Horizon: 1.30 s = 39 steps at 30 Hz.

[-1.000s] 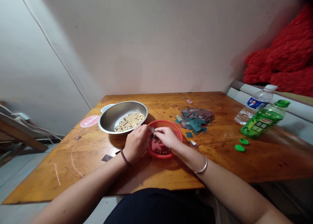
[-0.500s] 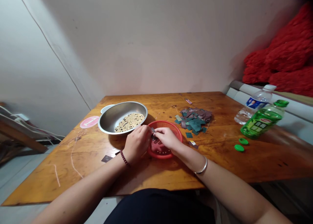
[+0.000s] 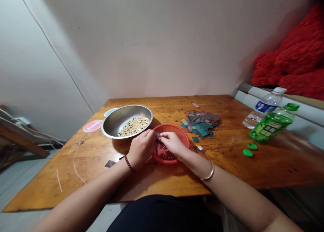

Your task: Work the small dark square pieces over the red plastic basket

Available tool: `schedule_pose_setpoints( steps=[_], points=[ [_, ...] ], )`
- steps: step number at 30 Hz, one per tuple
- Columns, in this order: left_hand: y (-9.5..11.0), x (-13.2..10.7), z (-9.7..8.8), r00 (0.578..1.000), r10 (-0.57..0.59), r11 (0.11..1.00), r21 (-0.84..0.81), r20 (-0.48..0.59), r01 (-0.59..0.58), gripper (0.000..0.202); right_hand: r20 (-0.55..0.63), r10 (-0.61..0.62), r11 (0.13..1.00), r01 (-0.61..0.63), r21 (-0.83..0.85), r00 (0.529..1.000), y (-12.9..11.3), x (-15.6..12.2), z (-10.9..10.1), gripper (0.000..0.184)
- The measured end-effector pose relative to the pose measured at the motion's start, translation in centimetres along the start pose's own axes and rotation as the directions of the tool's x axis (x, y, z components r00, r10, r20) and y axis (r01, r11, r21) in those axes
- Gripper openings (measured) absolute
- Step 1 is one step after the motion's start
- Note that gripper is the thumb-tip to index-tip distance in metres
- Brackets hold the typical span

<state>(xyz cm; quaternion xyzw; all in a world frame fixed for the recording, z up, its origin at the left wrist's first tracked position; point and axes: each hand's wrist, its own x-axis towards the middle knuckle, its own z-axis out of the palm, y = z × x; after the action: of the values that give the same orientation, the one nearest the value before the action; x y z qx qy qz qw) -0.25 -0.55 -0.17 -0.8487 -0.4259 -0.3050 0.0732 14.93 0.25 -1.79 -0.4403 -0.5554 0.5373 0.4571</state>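
Both hands meet over a small red plastic basket (image 3: 180, 129) on the wooden table (image 3: 162, 181). My left hand (image 3: 141, 147) and my right hand (image 3: 173, 143) each pinch the same small dark square piece (image 3: 158, 135) between their fingertips, just above the basket's left rim. Pale beans lie in the bottom of the basket. A pile of small green and brown square packets (image 3: 201, 123) sits just right of the basket. A steel bowl (image 3: 118, 119) holding pale and dark beans stands to the left of it.
Two plastic bottles lie at the right, one clear (image 3: 264, 107) and one green (image 3: 273, 124), with two green caps (image 3: 248, 149) nearby. A pink round sticker (image 3: 92, 125), loose string (image 3: 76, 154) and a dark square (image 3: 110, 163) lie left. Red fabric (image 3: 296, 63) sits on a ledge.
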Motion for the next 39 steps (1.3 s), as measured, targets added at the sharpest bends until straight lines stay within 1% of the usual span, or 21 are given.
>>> schedule_pose_setpoints(
  steps=[5,10,14,20,31,39],
  points=[
    [-0.16,-0.02,0.14,1.000,-0.001,0.999,0.045,-0.011,0.002,0.012,-0.009,0.014,1.000,-0.014,0.000,1.000,-0.19,-0.12,-0.01,0.017],
    [-0.03,-0.07,0.17,0.999,-0.039,0.997,0.063,-0.006,0.040,0.010,-0.001,0.011,1.000,-0.011,0.019,1.000,-0.36,-0.17,0.04,0.016],
    [0.17,-0.05,0.05,0.999,-0.044,0.996,0.077,-0.011,0.045,0.008,0.005,0.018,1.000,-0.018,0.022,1.000,-0.43,-0.16,0.09,0.015],
    [0.15,-0.04,0.10,0.999,-0.032,0.998,0.049,-0.006,0.032,0.008,-0.005,0.013,1.000,-0.013,0.000,1.000,-0.45,-0.19,0.04,0.017],
    [0.14,-0.12,0.18,0.999,-0.035,0.999,0.031,0.015,0.034,0.008,-0.001,0.009,1.000,-0.009,0.014,1.000,-0.26,-0.11,0.01,0.016],
    [0.11,-0.08,0.17,0.998,-0.047,0.998,0.044,0.038,0.045,0.009,-0.007,0.005,1.000,-0.005,0.006,1.000,-0.35,-0.20,0.00,0.017]
  ],
)
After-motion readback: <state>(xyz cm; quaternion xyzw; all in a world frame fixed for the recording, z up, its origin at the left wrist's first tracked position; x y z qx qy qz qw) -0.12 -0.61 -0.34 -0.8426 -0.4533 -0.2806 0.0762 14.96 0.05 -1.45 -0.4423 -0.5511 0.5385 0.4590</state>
